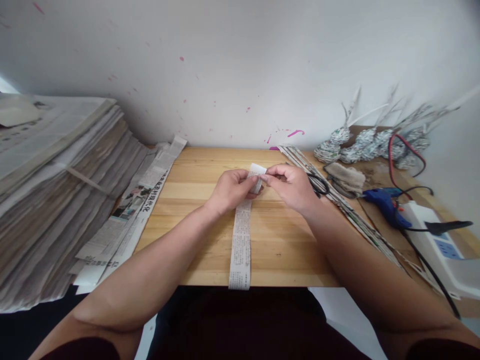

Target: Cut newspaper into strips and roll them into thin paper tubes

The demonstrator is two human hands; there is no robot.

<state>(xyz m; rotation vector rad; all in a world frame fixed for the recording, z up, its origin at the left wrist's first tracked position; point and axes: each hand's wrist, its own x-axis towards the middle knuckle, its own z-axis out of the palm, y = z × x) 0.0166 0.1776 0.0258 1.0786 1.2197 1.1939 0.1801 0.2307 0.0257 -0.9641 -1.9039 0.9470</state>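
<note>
A long strip of newspaper (241,240) runs from my hands toward me, its near end reaching the front edge of the wooden table (195,180). My left hand (233,189) is closed around the strip close to its far end, thumb on top. At the right edge of that far end, the thumb and forefinger of my right hand (287,184) are pinched together on the paper's corner. Black-handled scissors (318,185) lie just past my right hand, partly hidden by it.
A tall stack of newspapers (86,165) stands at the left, beside cut newspaper strips (146,185). Thin rolled paper sticks (348,215) lie at the right. Beyond them are woven paper pieces (339,142), a cloth (345,177), a blue glue gun (386,205) and a white power strip (437,240).
</note>
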